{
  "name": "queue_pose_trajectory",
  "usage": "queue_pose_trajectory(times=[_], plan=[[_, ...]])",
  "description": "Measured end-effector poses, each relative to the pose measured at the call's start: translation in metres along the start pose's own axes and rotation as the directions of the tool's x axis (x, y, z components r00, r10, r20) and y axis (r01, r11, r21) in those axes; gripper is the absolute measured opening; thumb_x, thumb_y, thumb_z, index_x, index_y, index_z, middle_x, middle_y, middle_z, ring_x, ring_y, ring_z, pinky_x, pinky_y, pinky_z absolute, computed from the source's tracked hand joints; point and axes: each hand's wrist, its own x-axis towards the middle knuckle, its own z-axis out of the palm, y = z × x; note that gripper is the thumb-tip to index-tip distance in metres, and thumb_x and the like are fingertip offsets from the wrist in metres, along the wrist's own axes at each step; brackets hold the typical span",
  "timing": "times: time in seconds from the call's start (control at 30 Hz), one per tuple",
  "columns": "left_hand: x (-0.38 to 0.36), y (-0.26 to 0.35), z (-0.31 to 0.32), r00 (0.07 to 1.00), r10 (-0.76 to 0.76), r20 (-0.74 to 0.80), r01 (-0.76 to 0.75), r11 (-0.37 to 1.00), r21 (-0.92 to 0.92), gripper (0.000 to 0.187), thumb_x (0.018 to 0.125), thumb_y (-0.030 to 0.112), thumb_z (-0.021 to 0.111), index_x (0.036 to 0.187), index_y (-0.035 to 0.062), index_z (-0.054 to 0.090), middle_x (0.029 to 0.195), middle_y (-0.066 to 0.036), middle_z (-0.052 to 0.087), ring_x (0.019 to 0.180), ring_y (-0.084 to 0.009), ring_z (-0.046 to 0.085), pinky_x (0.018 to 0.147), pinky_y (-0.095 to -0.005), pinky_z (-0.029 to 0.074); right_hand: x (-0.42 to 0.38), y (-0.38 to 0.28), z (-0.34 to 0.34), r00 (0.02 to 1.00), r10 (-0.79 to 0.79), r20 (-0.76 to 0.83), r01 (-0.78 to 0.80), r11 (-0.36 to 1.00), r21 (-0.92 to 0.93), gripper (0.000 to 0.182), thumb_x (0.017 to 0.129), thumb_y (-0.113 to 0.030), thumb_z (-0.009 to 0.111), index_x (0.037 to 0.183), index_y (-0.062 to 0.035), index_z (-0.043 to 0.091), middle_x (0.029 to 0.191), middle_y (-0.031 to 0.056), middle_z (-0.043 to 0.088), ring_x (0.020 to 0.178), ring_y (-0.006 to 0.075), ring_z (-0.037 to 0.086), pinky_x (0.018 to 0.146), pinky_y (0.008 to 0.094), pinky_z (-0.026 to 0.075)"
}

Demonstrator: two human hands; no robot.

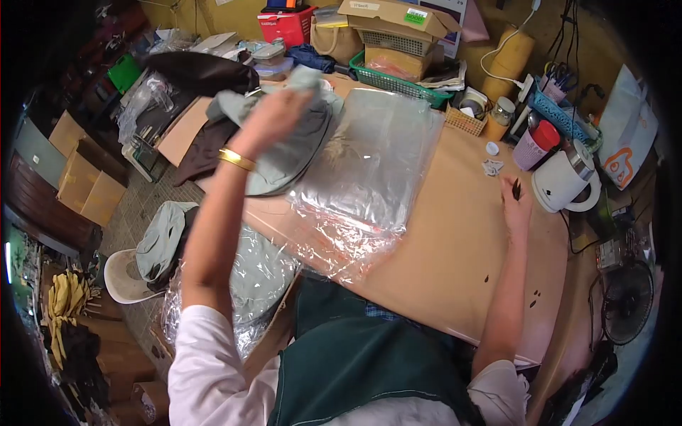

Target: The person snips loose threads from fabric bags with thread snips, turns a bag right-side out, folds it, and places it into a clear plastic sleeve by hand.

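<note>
My left hand (280, 113), blurred by motion and with a gold bangle on its wrist, is raised over a pile of grey-green cloth pieces (284, 160) with rounded edges. Its fingers are closed on a grey-green cloth (307, 78). Beside the pile, a stack of clear plastic bags (383, 163) lies flat on the tan table (455, 263). Over the table's right side, my right hand (518, 209) is closed around a small dark pointed tool (516, 189), mostly hidden by the fingers. A crumpled white scrap (491, 167) lies just beyond it.
A white electric kettle (565, 177) and a pink cup (536, 145) stand at the right. Green basket (398, 85) and cardboard box (398, 21) line the back. Plastic-wrapped grey-green cloth (259, 277) sits at the near left. A fan (627, 302) stands far right.
</note>
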Motion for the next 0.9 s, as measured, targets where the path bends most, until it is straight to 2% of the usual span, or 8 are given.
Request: queue_pose_trajectory(times=[0.03, 0.1, 0.17, 0.23, 0.43, 0.5, 0.67, 0.9], plan=[[-0.014, 0.023, 0.027, 0.931, 0.364, -0.025, -0.359, 0.926, 0.117, 0.035, 0.097, 0.029, 0.048, 0.100, -0.0029, 0.061, 0.095, -0.022, 0.065, 0.085, -0.0374, 0.064, 0.074, -0.0456, 0.050, -0.013, -0.044, 0.006, 0.998, 0.034, 0.043, -0.038, 0.996, 0.080, 0.018, 0.095, -0.017, 0.059, 0.102, -0.0025, 0.065, 0.086, 0.0001, 0.062, 0.076, 0.0059, 0.054, 0.069, 0.0219, 0.043], [-0.061, 0.106, 0.065, 0.936, 0.269, 0.227, -0.310, 0.936, 0.167, 0.034, 0.095, 0.029, 0.050, 0.103, -0.0026, 0.061, 0.108, -0.025, 0.061, 0.090, -0.0364, 0.064, 0.070, -0.0443, 0.053, -0.038, -0.109, 0.022, 0.975, -0.193, 0.110, 0.181, 0.977, 0.109, 0.018, 0.096, -0.016, 0.056, 0.104, -0.0034, 0.065, 0.087, -0.0018, 0.061, 0.077, 0.0045, 0.053, 0.069, 0.0214, 0.044], [-0.107, 0.131, 0.151, 0.781, 0.605, 0.155, -0.612, 0.791, 0.000, 0.051, 0.095, 0.036, 0.051, 0.130, -0.0002, 0.051, 0.145, -0.024, 0.039, 0.124, -0.0383, 0.050, 0.103, -0.0450, 0.042, -0.050, -0.131, 0.035, 0.933, -0.219, 0.286, 0.196, 0.975, 0.107, 0.021, 0.096, -0.018, 0.057, 0.110, -0.0046, 0.064, 0.093, 0.0026, 0.066, 0.076, 0.0115, 0.058, 0.069, 0.0269, 0.047], [-0.144, 0.155, 0.163, 0.777, 0.552, 0.302, -0.559, 0.826, -0.069, 0.067, 0.095, 0.052, 0.045, 0.142, 0.0050, 0.041, 0.151, -0.014, 0.036, 0.140, -0.0382, 0.032, 0.110, -0.0638, 0.020, -0.050, -0.093, 0.047, 0.936, -0.175, 0.305, 0.217, 0.970, -0.110, 0.025, 0.094, -0.020, 0.059, 0.114, -0.0056, 0.063, 0.094, 0.0070, 0.065, 0.077, 0.0178, 0.060, 0.070, 0.0312, 0.048], [-0.171, 0.034, 0.090, 0.702, 0.320, 0.636, -0.570, 0.788, 0.233, 0.051, 0.097, 0.048, 0.041, 0.122, 0.0098, 0.064, 0.139, -0.006, 0.052, 0.133, -0.0275, 0.042, 0.106, -0.0619, 0.026, -0.094, 0.026, 0.003, 0.919, -0.059, 0.389, 0.344, 0.602, -0.720, 0.041, 0.089, -0.023, 0.064, 0.127, -0.0112, 0.058, 0.093, 0.0161, 0.060, 0.083, 0.0357, 0.061, 0.074, 0.0421, 0.050], [-0.180, 0.002, 0.045, 0.848, -0.278, 0.451, 0.022, 0.869, 0.495, 0.037, 0.094, 0.039, 0.055, 0.097, 0.0067, 0.073, 0.094, -0.014, 0.070, 0.092, -0.0290, 0.067, 0.095, -0.0476, 0.044, -0.096, 0.026, -0.020, 0.906, -0.052, 0.420, 0.355, 0.635, -0.687, 0.043, 0.088, -0.023, 0.065, 0.129, -0.0123, 0.057, 0.093, 0.0145, 0.059, 0.080, 0.0372, 0.060, 0.073, 0.0415, 0.050], [-0.192, 0.008, -0.013, 0.963, -0.230, -0.138, 0.249, 0.958, 0.144, 0.021, 0.090, 0.018, 0.062, 0.101, 0.0014, 0.069, 0.089, -0.016, 0.069, 0.085, -0.0338, 0.066, 0.079, -0.0385, 0.050, -0.063, 0.025, -0.057, 0.765, 0.111, 0.635, 0.208, 0.890, -0.406, 0.029, 0.084, -0.015, 0.064, 0.112, -0.0105, 0.067, 0.093, 0.0151, 0.067, 0.084, 0.0333, 0.065, 0.077, 0.0406, 0.050], [-0.161, 0.123, 0.132, 0.907, 0.422, -0.005, -0.418, 0.897, -0.145, 0.068, 0.082, 0.027, 0.070, 0.141, 0.0074, 0.042, 0.149, -0.021, 0.034, 0.139, -0.0399, 0.031, 0.111, -0.0567, 0.024, -0.007, -0.029, 0.044, 0.953, -0.058, 0.299, 0.192, 0.877, -0.440, 0.022, 0.088, -0.019, 0.060, 0.104, -0.0053, 0.066, 0.094, 0.0184, 0.069, 0.091, 0.0327, 0.066, 0.080, 0.0400, 0.050]])
